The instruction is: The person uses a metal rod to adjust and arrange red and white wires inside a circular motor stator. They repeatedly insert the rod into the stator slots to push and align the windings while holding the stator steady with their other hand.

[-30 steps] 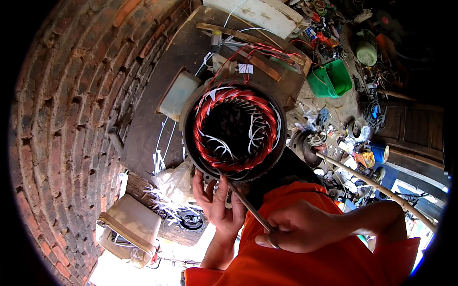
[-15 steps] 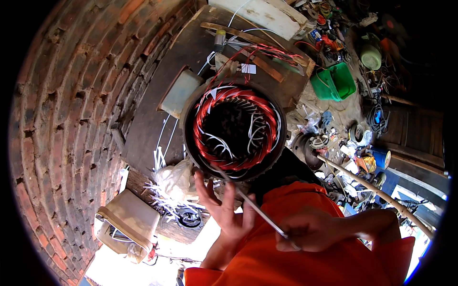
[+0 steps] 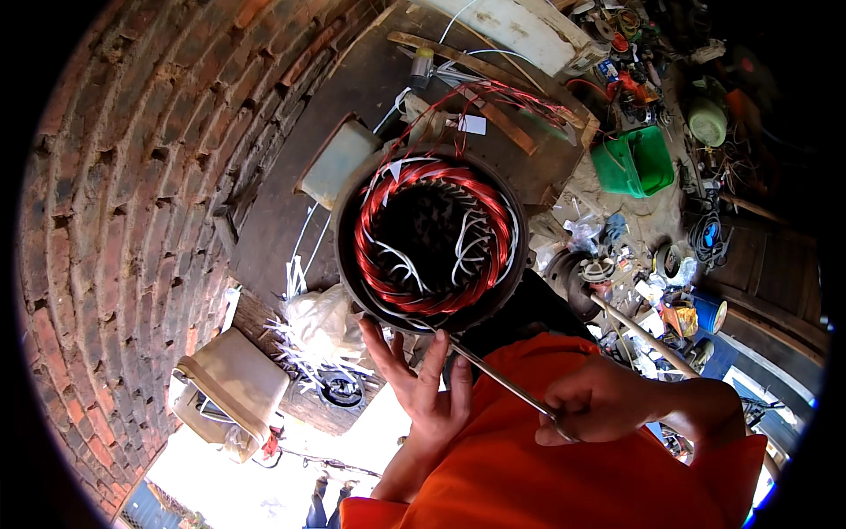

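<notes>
In front of me stands a round, dark motor stator housing (image 3: 522, 207), its open end facing up. A ring of red enamelled wire windings (image 3: 499, 242) lies inside it, bound with white cord, and loose white strands (image 3: 401, 263) hang in the dark bore. My left hand (image 3: 421, 383) has its fingers spread, the tips at the near rim. In a closed grip, my right hand (image 3: 595, 401) holds a thin metal rod (image 3: 500, 376). The rod slants up past my left fingers to the near edge of the stator; its far tip is hard to make out.
Behind the stator, a wooden board (image 3: 286, 189) carries a pale box (image 3: 344, 163), red lead wires (image 3: 515, 95) and wood strips. A brick wall (image 3: 132, 220) rises at left, above a beige container (image 3: 233, 388). Right are a green bucket (image 3: 634, 163), a pole (image 3: 648, 335) and clutter.
My right hand has moved slightly right and up with the rod, whose visible tip has shifted from over the windings toward the near rim. My left fingers remain spread at the rim.
</notes>
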A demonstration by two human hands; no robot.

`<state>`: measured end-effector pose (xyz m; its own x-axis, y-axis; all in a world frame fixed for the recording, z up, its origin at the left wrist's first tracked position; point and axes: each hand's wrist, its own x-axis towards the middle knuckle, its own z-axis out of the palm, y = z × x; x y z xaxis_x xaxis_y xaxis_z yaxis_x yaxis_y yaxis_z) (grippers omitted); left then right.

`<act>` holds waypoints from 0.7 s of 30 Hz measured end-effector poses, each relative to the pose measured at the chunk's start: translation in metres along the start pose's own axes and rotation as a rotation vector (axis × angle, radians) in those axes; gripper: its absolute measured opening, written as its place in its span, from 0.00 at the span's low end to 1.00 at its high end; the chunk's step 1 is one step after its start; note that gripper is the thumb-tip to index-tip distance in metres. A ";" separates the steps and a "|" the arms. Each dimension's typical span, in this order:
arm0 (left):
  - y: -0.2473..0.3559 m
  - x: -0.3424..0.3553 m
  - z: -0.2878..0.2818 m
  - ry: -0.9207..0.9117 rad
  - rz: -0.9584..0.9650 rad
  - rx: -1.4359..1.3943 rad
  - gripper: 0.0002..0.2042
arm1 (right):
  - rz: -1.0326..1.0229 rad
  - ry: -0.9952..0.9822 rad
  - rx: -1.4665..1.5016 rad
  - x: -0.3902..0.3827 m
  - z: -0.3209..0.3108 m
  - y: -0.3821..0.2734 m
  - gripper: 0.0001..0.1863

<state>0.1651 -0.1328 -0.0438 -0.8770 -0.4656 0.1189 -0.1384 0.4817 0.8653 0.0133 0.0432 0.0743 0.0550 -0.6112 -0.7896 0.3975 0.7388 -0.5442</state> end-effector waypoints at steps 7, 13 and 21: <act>-0.003 -0.003 0.007 0.051 -0.014 0.029 0.21 | -0.119 0.039 -0.055 0.009 0.003 -0.002 0.22; -0.006 -0.002 0.009 0.078 -0.002 0.047 0.20 | -0.163 0.096 -0.090 0.015 0.009 0.002 0.23; -0.012 -0.005 0.009 0.084 0.054 -0.029 0.21 | -0.296 0.172 -0.254 0.013 0.018 0.002 0.25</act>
<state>0.1672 -0.1296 -0.0595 -0.8412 -0.5005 0.2047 -0.0778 0.4867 0.8701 0.0314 0.0314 0.0678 -0.1899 -0.7669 -0.6130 0.1332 0.5984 -0.7900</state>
